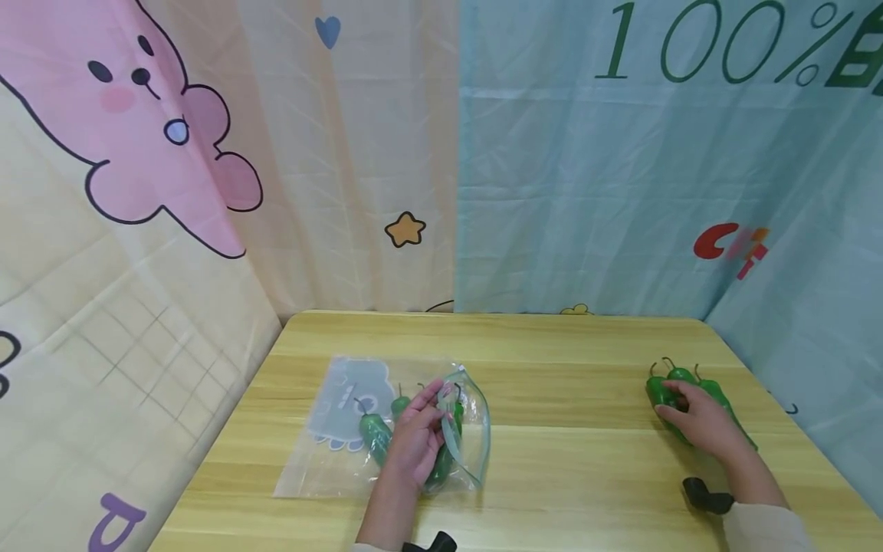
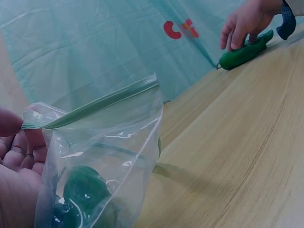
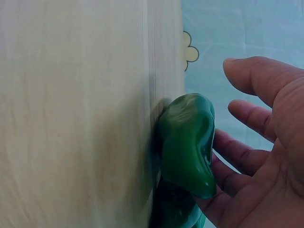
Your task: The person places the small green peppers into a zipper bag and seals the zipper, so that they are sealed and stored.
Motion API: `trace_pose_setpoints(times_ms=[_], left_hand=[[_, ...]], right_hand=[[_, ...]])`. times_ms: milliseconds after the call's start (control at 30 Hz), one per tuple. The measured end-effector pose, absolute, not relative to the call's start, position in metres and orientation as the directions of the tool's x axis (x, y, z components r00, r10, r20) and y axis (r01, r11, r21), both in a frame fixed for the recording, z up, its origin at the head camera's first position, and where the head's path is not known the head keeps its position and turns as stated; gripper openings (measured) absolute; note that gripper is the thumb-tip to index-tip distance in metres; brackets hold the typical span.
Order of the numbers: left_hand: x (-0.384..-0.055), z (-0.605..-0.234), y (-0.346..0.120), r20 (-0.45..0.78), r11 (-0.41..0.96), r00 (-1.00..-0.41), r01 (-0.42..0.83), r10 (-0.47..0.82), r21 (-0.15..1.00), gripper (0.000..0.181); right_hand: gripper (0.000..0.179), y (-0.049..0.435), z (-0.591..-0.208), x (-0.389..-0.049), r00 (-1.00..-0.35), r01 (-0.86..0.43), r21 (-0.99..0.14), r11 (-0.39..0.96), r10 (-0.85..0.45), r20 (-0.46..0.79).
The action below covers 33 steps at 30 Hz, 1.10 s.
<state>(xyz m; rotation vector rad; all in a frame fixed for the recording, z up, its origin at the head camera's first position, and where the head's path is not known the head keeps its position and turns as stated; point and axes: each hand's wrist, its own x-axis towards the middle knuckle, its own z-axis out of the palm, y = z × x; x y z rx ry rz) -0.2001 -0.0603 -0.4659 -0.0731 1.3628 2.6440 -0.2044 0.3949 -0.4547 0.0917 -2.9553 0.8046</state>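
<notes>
A clear zip bag [image 1: 300, 471] with a pale green seal lies on the left half of the table, several green peppers [image 1: 375, 437] inside. My left hand [image 1: 417, 441] pinches the seal edge between thumb and fingers, lifting the bag's mouth, which gapes toward the right. On the right side of the table, a group of green peppers [image 1: 719, 397] lies close together, stems pointing away. Over them is my right hand [image 1: 710, 428], its fingers touching a pepper [image 3: 185, 147]. In the right wrist view the thumb and index finger stand apart from that pepper.
The wooden table [image 1: 566, 475] has rounded far corners. Printed curtains [image 1: 586, 192] hang behind it and along both sides. A black wrist mount [image 1: 707, 497] sits at my right wrist, and another [image 1: 434, 543] shows at the bottom near my left forearm.
</notes>
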Motion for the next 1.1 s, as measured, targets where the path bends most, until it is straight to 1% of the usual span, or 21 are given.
trace_pose_setpoints(times_ms=[233,500,867,1100], left_hand=[[-0.199,-0.466,-0.060,-0.105,-0.569,-0.987,-0.158,0.125,0.807,0.052],[-0.199,-0.466,-0.060,-0.100,-0.576,-0.987,-0.154,0.125,0.803,0.052],[-0.200,-0.465,-0.060,-0.130,-0.580,-0.985,-0.172,0.113,0.796,0.055],[-0.200,-0.465,-0.060,-0.126,-0.587,-0.985,-0.171,0.117,0.791,0.055]], right_hand=[[0.058,0.395,-0.455,-0.206,-0.994,-0.083,-0.472,0.878,-0.042,0.098],[0.053,0.395,-0.458,-0.211,-0.989,-0.115,-0.415,0.903,-0.066,0.131],[0.053,0.393,-0.456,-0.214,-0.984,-0.129,-0.347,0.929,-0.077,0.160],[0.052,0.393,-0.456,-0.214,-0.985,-0.129,-0.343,0.930,-0.080,0.154]])
